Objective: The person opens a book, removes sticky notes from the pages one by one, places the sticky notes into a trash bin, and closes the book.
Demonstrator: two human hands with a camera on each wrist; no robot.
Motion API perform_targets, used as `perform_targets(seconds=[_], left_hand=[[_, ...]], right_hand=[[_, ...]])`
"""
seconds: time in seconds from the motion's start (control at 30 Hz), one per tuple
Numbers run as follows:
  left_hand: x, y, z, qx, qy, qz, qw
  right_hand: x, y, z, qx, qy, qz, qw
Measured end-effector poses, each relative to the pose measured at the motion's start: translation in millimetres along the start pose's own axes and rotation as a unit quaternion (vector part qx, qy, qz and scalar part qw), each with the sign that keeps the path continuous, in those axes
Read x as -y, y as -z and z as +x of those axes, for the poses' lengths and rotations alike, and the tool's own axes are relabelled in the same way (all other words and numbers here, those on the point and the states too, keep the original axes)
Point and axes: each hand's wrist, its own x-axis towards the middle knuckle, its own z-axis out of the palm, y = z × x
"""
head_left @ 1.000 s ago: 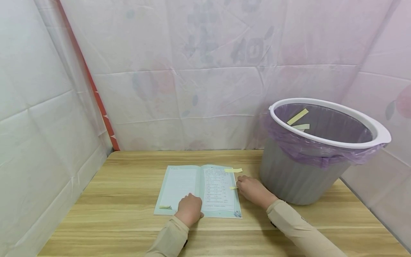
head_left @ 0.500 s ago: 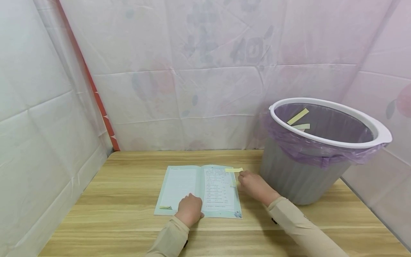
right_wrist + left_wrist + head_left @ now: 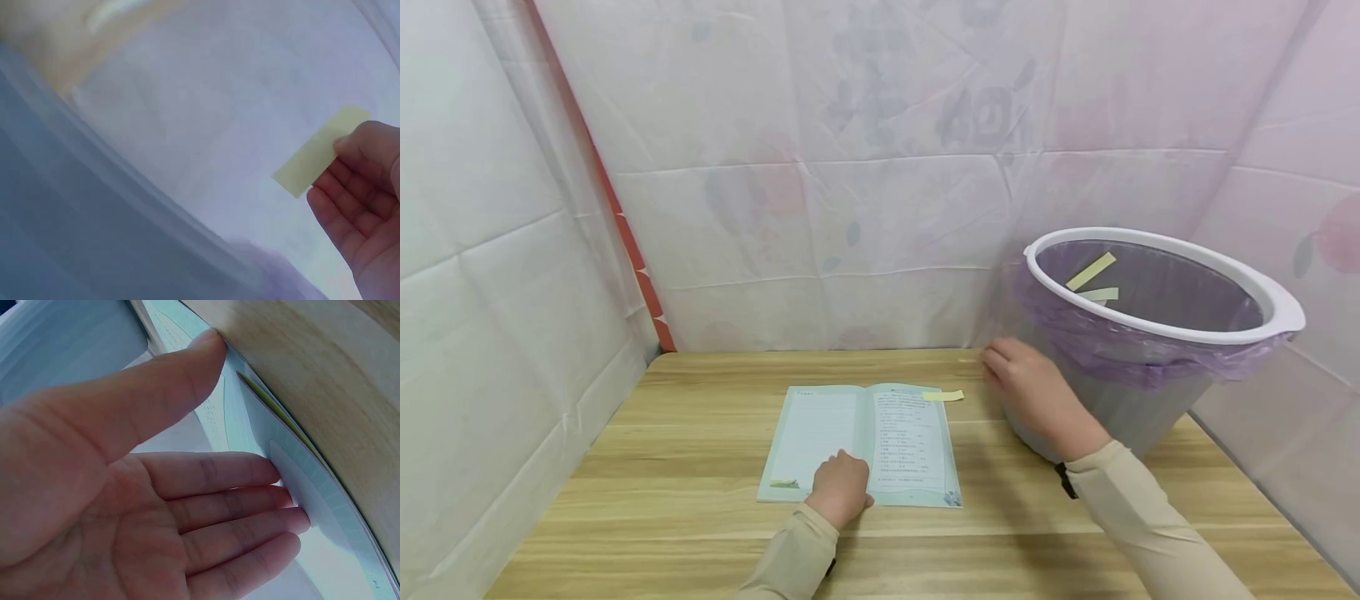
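Note:
An open booklet (image 3: 910, 487) with pale green page borders lies on the wooden table. My left hand (image 3: 841, 487) rests on its lower middle; in the left wrist view the fingers (image 3: 237, 534) are nearly straight against the page and the thumb lies near the lower edge. Beside the bin, raised off the table, my right hand (image 3: 1037, 396) pinches a yellow sticky note strip (image 3: 322, 150) between thumb and fingers. That strip is hard to make out in the head view. Another yellow sticky strip (image 3: 943, 396) sticks out past the right page's upper edge.
A grey trash bin (image 3: 1120, 417) with a white rim and purple liner stands at the table's right. Two pale yellow strips (image 3: 1092, 272) show inside it. White printed sheeting (image 3: 850, 217) hangs behind the table (image 3: 700, 533) and at both sides.
My right hand has peeled the lower yellow sticky strip off the right page and moved up and right to the bin's side. The left hand has stayed on the booklet.

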Motion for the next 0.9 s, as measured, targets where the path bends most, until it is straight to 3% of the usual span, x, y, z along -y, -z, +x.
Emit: perform_targets(seconds=[0.17, 0.3, 0.37, 0.47, 0.6, 0.9], left_hand=[[0.2, -0.1, 0.1, 0.001, -0.001, 0.000, 1.0000], [1.0, -1.7, 0.8, -0.005, -0.004, -0.003, 1.0000], [1.5, -2.5, 1.1, -0.007, -0.004, -0.004, 1.0000], [2.3, -2.9, 1.9, -0.006, -0.003, -0.006, 1.0000], [2.7, -2.3, 1.7, 0.002, 0.001, -0.009, 1.0000], [1.1, -1.4, -1.5, -0.006, -0.004, -0.004, 1.0000]], right_hand=[[-1, 45, 13.7, -0.129, 0.025, -0.025, 0.9910], [-5, 79, 18.8, -0.222, -0.012, -0.048, 0.9738], [-9, 94, 19.2, -0.249, -0.041, -0.064, 0.9656], [-18, 112, 16.5, -0.254, -0.085, -0.094, 0.9588], [-31, 127, 7.8, -0.228, -0.125, -0.116, 0.9587], [-41, 129, -2.8, -0.187, -0.153, -0.103, 0.9650]])
